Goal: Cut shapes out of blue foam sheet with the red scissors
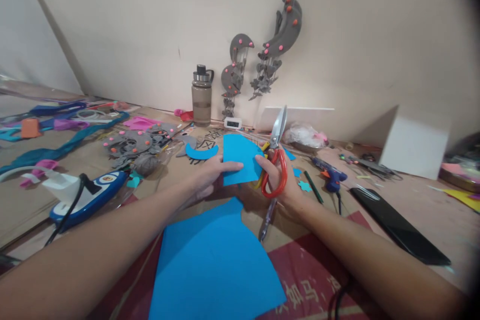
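My left hand (210, 176) grips a small blue sheet (237, 151), foam or felt by its look, with the thumb flat on its front. At the sheet's right edge, my right hand (276, 176) pinches it too. Red-handled scissors (278, 130) are held in the right hand, blades pointing up and away from the sheet. Something yellow (266, 146) shows beside the fingers; its kind is unclear. A larger blue sheet (213, 265) with a curved edge lies below my hands. Just beyond the left hand rests a blue crescent (201, 153).
A water bottle (201, 97) and small digital clock (233, 123) stand by the wall, where grey crescent decorations (285, 30) hang. At right are a glue gun (332, 175) and black phone-like slab (399, 225). A blue power strip (90, 197) lies left, a pen (267, 220) between my arms.
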`<state>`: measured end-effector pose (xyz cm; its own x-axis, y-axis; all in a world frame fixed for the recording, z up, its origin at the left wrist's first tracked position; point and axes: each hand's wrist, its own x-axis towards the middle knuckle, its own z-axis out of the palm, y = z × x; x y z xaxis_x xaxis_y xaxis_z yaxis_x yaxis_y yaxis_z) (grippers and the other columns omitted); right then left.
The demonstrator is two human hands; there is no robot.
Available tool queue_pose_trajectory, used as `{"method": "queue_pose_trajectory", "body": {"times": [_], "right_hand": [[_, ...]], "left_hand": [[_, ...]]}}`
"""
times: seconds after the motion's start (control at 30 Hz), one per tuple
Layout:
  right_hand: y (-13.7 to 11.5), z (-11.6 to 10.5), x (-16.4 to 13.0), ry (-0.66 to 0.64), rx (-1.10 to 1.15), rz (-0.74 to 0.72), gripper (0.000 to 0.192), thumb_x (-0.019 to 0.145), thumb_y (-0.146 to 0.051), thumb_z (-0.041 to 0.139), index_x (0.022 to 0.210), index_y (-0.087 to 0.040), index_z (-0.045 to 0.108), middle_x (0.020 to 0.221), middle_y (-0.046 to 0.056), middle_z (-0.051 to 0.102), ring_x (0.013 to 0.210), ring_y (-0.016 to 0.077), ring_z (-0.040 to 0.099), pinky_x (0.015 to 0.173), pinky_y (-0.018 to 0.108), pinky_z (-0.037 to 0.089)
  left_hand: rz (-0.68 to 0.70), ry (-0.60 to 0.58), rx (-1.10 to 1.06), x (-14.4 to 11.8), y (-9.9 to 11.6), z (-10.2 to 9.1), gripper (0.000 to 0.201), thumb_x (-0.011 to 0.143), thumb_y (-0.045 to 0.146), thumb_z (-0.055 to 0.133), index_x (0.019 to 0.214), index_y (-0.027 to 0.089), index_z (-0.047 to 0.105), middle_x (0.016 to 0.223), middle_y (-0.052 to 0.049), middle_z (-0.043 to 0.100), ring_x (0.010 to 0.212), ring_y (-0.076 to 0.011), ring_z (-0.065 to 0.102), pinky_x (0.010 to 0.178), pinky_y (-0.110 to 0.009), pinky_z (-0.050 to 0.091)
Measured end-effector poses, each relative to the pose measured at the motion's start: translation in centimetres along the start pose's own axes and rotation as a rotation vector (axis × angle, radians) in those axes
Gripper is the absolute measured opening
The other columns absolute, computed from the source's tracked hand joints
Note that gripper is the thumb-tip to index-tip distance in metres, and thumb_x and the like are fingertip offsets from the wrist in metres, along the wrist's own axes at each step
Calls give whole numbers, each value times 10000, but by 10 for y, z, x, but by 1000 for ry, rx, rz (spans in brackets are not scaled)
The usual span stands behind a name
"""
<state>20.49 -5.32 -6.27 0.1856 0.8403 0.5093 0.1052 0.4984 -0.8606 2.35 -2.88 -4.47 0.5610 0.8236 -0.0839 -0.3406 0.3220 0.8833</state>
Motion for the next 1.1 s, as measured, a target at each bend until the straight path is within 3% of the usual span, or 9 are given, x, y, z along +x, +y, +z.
{"method": "queue_pose_trajectory", "body": {"times": [0.17, 0.27, 0.43, 0.53, 0.63, 0.83, 0.97, 1.1], "right_hand": [[-3, 2, 0, -33, 26, 4, 311, 801, -419, 794, 919, -259, 555, 801, -30, 551, 722, 164, 546, 698, 309, 501], [-7, 6, -1, -47, 82, 17, 306, 832, -442, 764, 928, -261, 537, 810, -30, 554, 705, 165, 567, 679, 315, 519], [-6, 9, -2, -25, 210, 30, 330, 830, -373, 754, 1022, -270, 505, 855, -31, 622, 782, 183, 691, 841, 383, 585], [1, 11, -5, -68, 204, 47, 337, 828, -336, 760, 1042, -282, 505, 868, -35, 625, 833, 182, 703, 849, 380, 595], [6, 15, -10, -96, 223, 134, 360, 842, -384, 764, 1061, -290, 496, 885, -32, 630, 800, 189, 704, 727, 360, 603], [-9, 19, -12, -52, 223, 143, 380, 819, -457, 780, 1014, -264, 517, 863, -14, 643, 745, 182, 651, 665, 340, 562], [-11, 14, -9, 54, 77, 89, 393, 755, -443, 818, 951, -253, 535, 838, -10, 635, 758, 193, 613, 737, 371, 546], [-7, 11, -9, 47, 12, 73, 330, 781, -448, 784, 902, -246, 552, 830, 7, 628, 747, 204, 597, 738, 395, 537]], "left_hand": [[49, 29, -25, 2, 5, -2, 385, 699, 170, 860, 1067, 113, 762, 1107, -162, 783, 859, -253, 767, 803, -367, 638], [102, 75, -40, 5, 7, -3, 358, 750, 164, 823, 1095, 111, 742, 1131, -168, 774, 851, -253, 768, 797, -392, 649], [253, 195, -147, 12, 7, -3, 246, 860, 216, 735, 1095, 148, 712, 1101, -124, 785, 875, -227, 764, 838, -408, 644], [241, 229, -226, 13, 9, -2, 199, 893, 213, 685, 1082, 152, 702, 1059, -115, 789, 900, -222, 760, 889, -407, 624], [188, 263, -294, 11, 11, 2, 122, 924, 202, 619, 991, 138, 698, 960, -99, 785, 833, -202, 748, 898, -387, 608], [260, 178, -269, 8, 1, 11, 54, 900, 206, 667, 887, 154, 671, 874, -50, 756, 756, -157, 694, 822, -315, 580], [275, 122, -197, 6, -10, 13, 210, 791, 264, 817, 786, 160, 634, 791, -22, 718, 709, -131, 651, 767, -288, 560], [278, 77, -161, 2, -11, 10, 277, 734, 300, 859, 843, 152, 652, 827, -27, 716, 710, -134, 646, 684, -282, 545]]}}
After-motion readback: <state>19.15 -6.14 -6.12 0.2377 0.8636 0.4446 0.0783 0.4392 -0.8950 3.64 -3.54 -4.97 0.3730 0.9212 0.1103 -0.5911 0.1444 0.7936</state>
